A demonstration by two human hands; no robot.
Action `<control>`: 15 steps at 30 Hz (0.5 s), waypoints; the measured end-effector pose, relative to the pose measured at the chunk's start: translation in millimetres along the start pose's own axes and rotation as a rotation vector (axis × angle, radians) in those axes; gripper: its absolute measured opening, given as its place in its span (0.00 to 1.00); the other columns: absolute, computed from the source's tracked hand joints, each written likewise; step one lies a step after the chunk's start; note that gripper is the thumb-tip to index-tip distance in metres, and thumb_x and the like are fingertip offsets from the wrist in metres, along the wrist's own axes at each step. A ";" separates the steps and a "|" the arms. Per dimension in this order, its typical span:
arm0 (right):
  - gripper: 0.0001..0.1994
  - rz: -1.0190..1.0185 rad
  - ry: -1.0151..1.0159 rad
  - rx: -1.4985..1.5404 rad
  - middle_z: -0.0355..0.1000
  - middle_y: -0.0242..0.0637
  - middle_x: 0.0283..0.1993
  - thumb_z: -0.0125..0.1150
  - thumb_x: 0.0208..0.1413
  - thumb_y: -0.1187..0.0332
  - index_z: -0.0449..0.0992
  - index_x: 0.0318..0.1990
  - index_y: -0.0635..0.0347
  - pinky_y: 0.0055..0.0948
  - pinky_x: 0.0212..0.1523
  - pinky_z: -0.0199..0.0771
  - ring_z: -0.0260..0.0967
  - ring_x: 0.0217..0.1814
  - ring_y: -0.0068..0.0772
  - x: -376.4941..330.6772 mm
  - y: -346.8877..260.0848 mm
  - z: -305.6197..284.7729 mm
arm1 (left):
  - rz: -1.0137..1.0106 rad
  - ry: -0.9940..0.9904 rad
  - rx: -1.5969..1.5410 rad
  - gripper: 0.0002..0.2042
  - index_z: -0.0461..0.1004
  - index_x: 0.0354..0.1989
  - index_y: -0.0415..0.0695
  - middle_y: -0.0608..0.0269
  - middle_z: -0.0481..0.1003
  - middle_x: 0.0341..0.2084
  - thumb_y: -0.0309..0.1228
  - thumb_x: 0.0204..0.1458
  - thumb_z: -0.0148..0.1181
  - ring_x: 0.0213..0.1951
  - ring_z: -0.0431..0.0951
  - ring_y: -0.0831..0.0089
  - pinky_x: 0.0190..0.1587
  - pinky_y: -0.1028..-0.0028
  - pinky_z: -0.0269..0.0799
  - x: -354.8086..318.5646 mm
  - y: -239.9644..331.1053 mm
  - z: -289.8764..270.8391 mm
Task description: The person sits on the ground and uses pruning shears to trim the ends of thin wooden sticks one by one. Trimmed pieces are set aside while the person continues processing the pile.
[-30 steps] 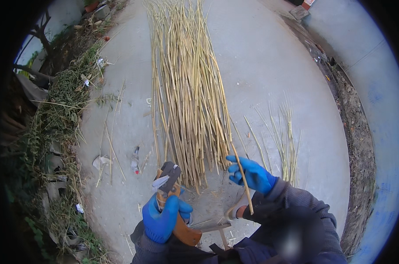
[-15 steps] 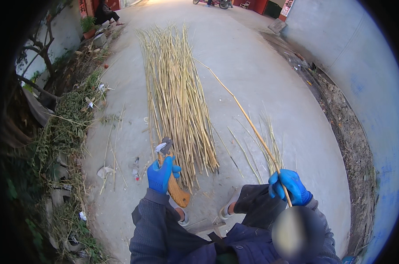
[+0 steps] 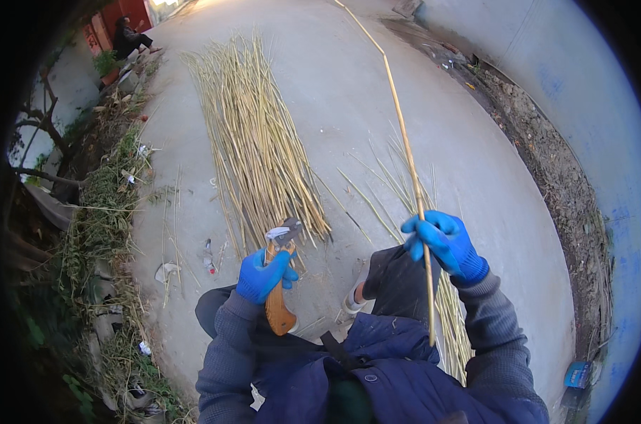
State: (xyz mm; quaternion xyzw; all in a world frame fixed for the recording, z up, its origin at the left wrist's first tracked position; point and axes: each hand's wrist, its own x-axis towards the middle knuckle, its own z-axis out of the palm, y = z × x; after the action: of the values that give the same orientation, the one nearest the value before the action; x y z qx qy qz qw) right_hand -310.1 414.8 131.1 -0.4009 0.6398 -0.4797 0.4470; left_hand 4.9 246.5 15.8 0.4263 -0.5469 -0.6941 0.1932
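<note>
My left hand point(image 3: 264, 275), in a blue glove, is closed round the curved wooden handle of a short tool point(image 3: 281, 316). Its dark metal head point(image 3: 288, 230) has something white wrapped at one side. My right hand point(image 3: 448, 247), gloved in blue too, grips a long yellowish cane point(image 3: 400, 116) near its lower end. That cane rises away from me with a slight kink high up and reaches the upper edge of the view. Beyond my left hand, a broad pile of long thin canes point(image 3: 260, 134) lies lengthwise on the concrete.
A smaller bundle of thin canes point(image 3: 453, 321) lies by my right forearm, with loose stalks point(image 3: 370, 201) beyond it. Weeds and litter point(image 3: 101, 233) line the left side. A grey wall point(image 3: 589, 106) and dirt strip run along the right. A person point(image 3: 130, 39) sits far left.
My right hand has come up and inward, and the cane now stands steeper with its lower end in sight. The view has shifted to the right; my left hand still holds the tool.
</note>
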 end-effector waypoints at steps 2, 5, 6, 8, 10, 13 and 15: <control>0.16 -0.057 0.036 0.103 0.76 0.38 0.26 0.53 0.64 0.62 0.75 0.45 0.70 0.23 0.32 0.76 0.76 0.28 0.26 26.0 0.4 10.7 | -0.051 -0.143 0.064 0.14 0.74 0.44 0.33 0.55 0.78 0.24 0.34 0.59 0.57 0.25 0.80 0.71 0.29 0.73 0.77 -29.9 13.6 17.6; 0.16 -0.210 0.098 0.155 0.76 0.37 0.26 0.53 0.65 0.60 0.76 0.46 0.67 0.20 0.25 0.74 0.74 0.24 0.23 58.4 -2.8 25.0 | -0.097 -0.314 0.115 0.13 0.75 0.43 0.35 0.57 0.79 0.25 0.34 0.58 0.58 0.27 0.81 0.72 0.30 0.73 0.78 -70.2 25.3 38.5; 0.16 -0.215 0.143 0.156 0.75 0.37 0.25 0.54 0.65 0.60 0.76 0.46 0.67 0.20 0.25 0.74 0.75 0.25 0.23 66.3 -5.0 29.9 | -0.109 -0.358 0.139 0.13 0.75 0.43 0.35 0.57 0.79 0.25 0.34 0.58 0.59 0.27 0.81 0.73 0.31 0.74 0.78 -81.1 26.8 43.3; 0.16 -0.257 0.204 0.141 0.74 0.36 0.24 0.54 0.64 0.60 0.77 0.45 0.66 0.20 0.25 0.73 0.75 0.26 0.23 76.7 -10.9 37.2 | -0.157 -0.436 0.241 0.13 0.75 0.42 0.37 0.60 0.79 0.27 0.35 0.57 0.60 0.28 0.80 0.76 0.33 0.74 0.77 -94.3 28.5 49.3; 0.16 -0.277 0.281 0.094 0.74 0.35 0.23 0.53 0.64 0.60 0.77 0.45 0.65 0.20 0.25 0.73 0.75 0.26 0.22 80.9 -15.7 43.0 | -0.112 -0.468 0.259 0.14 0.75 0.42 0.37 0.61 0.79 0.26 0.36 0.57 0.60 0.28 0.80 0.77 0.33 0.75 0.76 -103.0 25.8 55.9; 0.14 -0.293 0.340 0.144 0.74 0.36 0.25 0.56 0.61 0.61 0.78 0.42 0.65 0.20 0.21 0.72 0.73 0.23 0.20 80.5 -18.4 50.4 | -0.044 -0.477 0.327 0.14 0.75 0.41 0.37 0.62 0.79 0.26 0.37 0.57 0.60 0.27 0.80 0.77 0.32 0.75 0.76 -106.9 21.7 63.5; 0.14 -0.298 0.358 0.157 0.74 0.36 0.25 0.58 0.60 0.61 0.78 0.41 0.65 0.21 0.21 0.71 0.73 0.22 0.21 77.9 -17.2 54.4 | -0.041 -0.480 0.334 0.13 0.75 0.40 0.37 0.62 0.79 0.25 0.37 0.57 0.60 0.27 0.79 0.77 0.32 0.75 0.75 -107.3 20.9 67.2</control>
State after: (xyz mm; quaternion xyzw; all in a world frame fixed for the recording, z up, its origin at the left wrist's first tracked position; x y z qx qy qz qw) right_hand -278.3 323.8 125.6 -0.3634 0.6033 -0.6520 0.2806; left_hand 7.1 358.5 78.5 0.2868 -0.6750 -0.6792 -0.0286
